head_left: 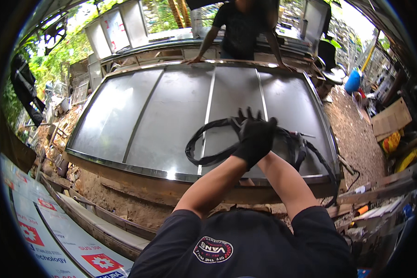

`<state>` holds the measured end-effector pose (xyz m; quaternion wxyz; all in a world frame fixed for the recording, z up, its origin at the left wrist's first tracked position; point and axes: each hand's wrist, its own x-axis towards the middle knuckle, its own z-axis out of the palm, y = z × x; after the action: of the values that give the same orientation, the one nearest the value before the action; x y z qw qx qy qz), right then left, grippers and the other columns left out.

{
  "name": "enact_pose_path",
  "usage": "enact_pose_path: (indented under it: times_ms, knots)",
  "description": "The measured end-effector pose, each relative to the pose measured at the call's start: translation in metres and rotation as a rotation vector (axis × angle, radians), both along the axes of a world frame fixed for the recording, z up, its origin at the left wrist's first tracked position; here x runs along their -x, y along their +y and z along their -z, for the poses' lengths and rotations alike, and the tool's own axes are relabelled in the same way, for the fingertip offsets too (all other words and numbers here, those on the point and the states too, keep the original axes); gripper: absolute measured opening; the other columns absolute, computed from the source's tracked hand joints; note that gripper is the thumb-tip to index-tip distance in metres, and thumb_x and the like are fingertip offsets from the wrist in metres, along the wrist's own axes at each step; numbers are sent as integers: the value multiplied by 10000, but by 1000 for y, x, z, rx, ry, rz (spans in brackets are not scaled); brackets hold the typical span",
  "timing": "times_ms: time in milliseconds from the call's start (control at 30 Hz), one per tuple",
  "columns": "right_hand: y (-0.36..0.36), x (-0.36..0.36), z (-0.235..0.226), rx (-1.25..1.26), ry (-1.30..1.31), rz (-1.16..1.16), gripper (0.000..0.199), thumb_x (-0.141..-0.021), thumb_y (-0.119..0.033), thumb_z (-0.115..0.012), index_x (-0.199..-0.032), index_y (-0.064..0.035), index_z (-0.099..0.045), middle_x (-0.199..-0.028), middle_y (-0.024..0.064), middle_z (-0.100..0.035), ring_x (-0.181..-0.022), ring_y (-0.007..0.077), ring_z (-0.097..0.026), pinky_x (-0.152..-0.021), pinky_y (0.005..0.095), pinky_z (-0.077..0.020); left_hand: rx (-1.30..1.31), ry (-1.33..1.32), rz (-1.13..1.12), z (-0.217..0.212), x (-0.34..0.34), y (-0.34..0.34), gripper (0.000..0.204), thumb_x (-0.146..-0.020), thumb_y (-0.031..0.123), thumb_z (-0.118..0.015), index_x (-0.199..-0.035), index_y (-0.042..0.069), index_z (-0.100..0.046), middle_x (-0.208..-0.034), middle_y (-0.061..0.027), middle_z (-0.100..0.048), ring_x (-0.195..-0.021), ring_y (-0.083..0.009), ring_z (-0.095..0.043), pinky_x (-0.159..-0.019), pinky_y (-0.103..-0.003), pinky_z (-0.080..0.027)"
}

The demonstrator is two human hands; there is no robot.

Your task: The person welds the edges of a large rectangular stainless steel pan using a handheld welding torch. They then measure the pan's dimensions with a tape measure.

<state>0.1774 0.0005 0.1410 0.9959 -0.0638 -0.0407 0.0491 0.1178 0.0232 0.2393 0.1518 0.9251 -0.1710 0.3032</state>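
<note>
Overhead, two gloved hands (255,134), each grip around one black cable (204,141), above one metal panel (171,111).

a large grey metal panel (171,111) with raised ribs lies flat on a wooden frame (139,183) above the bare dirt ground (352,129). a black cable (204,143) rests on the panel, and another person's two hands press its far edge.

- Both forearms rise from the lower edge, bare below short black sleeves, converging forward.
- Left hand (254,139) wears a black glove, fingers spread upward.
- Right hand sits hidden behind the left; its grip cannot be told.
</note>
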Motion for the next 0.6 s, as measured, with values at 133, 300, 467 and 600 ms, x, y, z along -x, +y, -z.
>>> enact_pose_path:
  times_ms: [133,300,467,600]
  knots:
    - [-61,-17,-11,2510,-1380,718,849,-887,-471,-606,-1638,-238,-287,-1706,198,-203,-1552,399,-241,-1251,587,-164,54,-78,300,7,8,-41,60,-829,133,-622,-808,97,-666,-662,-145,-667,-611,-335,-685,-577,-476,-501]
    - [-121,-17,-20,2635,-712,534,567,-835,-373,-665,-1350,-154,-574,-1280,201,-612,-1229,389,-582,-1044,581,-431,80,25,266,47,26,-21,163,-918,168,-577,-1028,102,-678,-673,-111,-692,-577,-332,-678,-534,-466,-484]
    - [-158,-11,18,2461,-294,667,414,-796,-333,-697,-1132,-92,-693,-1053,155,-688,-1020,367,-664,-938,504,-509,-52,360,152,69,37,-66,524,-914,260,-636,-1343,-4,-490,-658,-113,-703,-555,-308,-691,-553,-465,-487]
    - [-186,6,20,2683,-317,824,438,-761,-307,-718,-1144,-95,-702,-1111,146,-686,-1082,348,-646,-1016,482,-481,10,481,274,82,58,-80,565,-867,272,-681,-1329,11,-485,-685,-125,-714,-591,-333,-701,-613,-473,-487]
